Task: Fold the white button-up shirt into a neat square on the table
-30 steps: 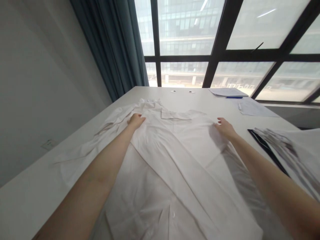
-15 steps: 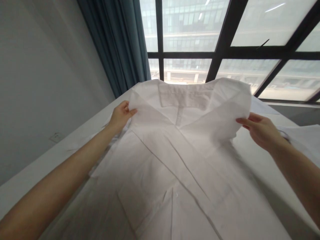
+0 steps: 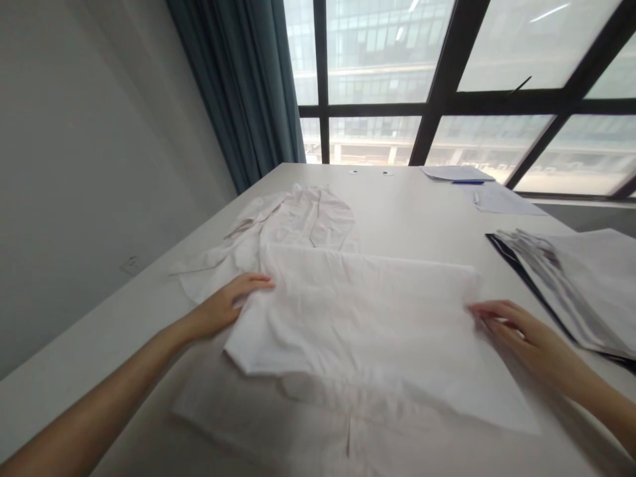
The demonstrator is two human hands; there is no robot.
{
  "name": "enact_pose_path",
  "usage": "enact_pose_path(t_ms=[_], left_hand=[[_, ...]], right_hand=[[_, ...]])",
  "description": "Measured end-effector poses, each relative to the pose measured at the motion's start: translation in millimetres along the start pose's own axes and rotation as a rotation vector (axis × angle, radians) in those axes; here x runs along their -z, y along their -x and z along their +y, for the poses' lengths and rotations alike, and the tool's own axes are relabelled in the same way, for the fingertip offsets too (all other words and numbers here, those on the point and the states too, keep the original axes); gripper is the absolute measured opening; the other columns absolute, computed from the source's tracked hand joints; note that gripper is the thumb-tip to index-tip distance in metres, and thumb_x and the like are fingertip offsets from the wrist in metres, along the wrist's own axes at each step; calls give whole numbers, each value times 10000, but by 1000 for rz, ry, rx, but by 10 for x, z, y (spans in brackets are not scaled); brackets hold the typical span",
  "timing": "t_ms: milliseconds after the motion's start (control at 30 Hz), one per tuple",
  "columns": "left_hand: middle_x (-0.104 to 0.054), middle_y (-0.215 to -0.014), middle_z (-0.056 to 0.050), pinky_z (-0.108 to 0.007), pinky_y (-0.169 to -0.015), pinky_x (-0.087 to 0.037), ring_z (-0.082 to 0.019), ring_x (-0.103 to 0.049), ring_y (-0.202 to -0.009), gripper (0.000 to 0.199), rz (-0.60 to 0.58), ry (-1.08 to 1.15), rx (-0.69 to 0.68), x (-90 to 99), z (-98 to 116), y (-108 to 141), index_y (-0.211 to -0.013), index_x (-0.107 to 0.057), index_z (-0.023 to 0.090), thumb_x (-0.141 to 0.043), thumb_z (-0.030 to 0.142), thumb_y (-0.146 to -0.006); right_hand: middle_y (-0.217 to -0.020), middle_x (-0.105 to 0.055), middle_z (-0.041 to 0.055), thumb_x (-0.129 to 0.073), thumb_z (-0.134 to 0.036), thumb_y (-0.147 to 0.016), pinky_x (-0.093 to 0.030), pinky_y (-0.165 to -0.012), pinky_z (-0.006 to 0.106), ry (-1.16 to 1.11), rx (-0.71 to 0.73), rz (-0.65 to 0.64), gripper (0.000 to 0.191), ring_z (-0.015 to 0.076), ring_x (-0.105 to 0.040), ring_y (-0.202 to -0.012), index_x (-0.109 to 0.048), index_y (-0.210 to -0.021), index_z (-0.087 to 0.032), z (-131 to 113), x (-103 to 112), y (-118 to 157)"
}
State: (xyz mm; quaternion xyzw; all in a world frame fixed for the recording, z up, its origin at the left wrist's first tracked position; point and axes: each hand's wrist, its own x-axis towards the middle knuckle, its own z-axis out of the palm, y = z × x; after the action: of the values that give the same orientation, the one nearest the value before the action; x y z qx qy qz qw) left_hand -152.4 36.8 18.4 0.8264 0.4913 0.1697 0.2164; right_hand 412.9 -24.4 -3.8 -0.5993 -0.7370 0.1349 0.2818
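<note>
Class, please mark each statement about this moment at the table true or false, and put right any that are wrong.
1. The left hand and the right hand are at opposite side edges of the white garment. True.
2. The white garment lies in one single layer. False: part of it is folded over the rest.
3. A blue pen lies beside papers towards the far end of the table. True.
4. The right hand is touching the blue pen. False: it is at the garment's edge, well away from the pen.
5. A dark blue curtain hangs at the left of the windows. True.
</note>
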Motion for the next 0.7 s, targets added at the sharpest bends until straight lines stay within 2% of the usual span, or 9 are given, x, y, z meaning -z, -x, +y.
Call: enact_pose_path(t_ms=[100, 233, 433, 500, 567, 600, 700], left_hand=[[-505, -1477, -49, -451, -1156, -340, -280, -461, -1365, 414, -24, 5, -13, -82, 48, -150, -1257, -663, 316, -554, 412, -869], [-431, -1534, -41, -462, -1173, -317, -283, -401, -1415, 461, -33, 23, -60, -171, 77, -339, -1285, -641, 313, -591, 410, -837], [-501, -1479, -87, -484, -1167, -320, -292, -470, -1365, 403, 65, -7, -20, -212, 135, -514, -1200, -682, 252, -512, 344, -847], [-520, -1462, -98, -482, -1154, -338, -294, -480, -1354, 393, 66, -50, -23, -191, 169, -461, -1196, -680, 235, -498, 309, -856], [-518, -1463, -100, -493, -1148, -334, -296, -453, -1375, 407, 18, -133, -40, -157, 225, -339, -1244, -654, 237, -492, 269, -873], [-514, -1467, -97, -516, -1152, -313, -302, -427, -1394, 422, -17, -191, -51, -138, 269, -261, -1277, -634, 247, -494, 247, -880], [-502, -1483, -57, -613, -1169, -177, -321, -339, -1445, 502, -111, -378, -115, -106, 486, -14, -1351, -567, 315, -539, 193, -865]], right_hand=[[-1071, -645, 117, -532, -483, -885, -577, -776, 406, 84, 14, -4, 393, 260, -674, -887, -660, -1168, -243, 54, -77, -134], [-1082, -634, 133, -505, -470, -882, -526, -888, 456, 187, 99, 19, 407, 287, -650, -963, -653, -1165, -218, 147, -175, -325], [-1073, -644, 166, -465, -449, -876, -518, -874, 477, 242, 16, 100, 435, 304, -658, -933, -646, -1155, -168, 200, -187, -520], [-1088, -647, 172, -470, -448, -889, -501, -916, 478, 236, 22, 141, 426, 309, -648, -994, -640, -1157, -164, 75, -133, -441], [-1143, -646, 160, -468, -453, -920, -475, -967, 477, 214, 88, 144, 399, 303, -624, -1073, -636, -1167, -188, -165, -71, -272], [-1170, -648, 142, -478, -455, -931, -476, -969, 469, 185, 148, 122, 375, 290, -621, -1088, -635, -1172, -212, -319, -46, -168], [-1301, -626, 91, -515, -434, -946, -465, -987, 472, 195, 361, -57, 365, 277, -567, -1213, -597, -1272, -292, -796, -44, 130]])
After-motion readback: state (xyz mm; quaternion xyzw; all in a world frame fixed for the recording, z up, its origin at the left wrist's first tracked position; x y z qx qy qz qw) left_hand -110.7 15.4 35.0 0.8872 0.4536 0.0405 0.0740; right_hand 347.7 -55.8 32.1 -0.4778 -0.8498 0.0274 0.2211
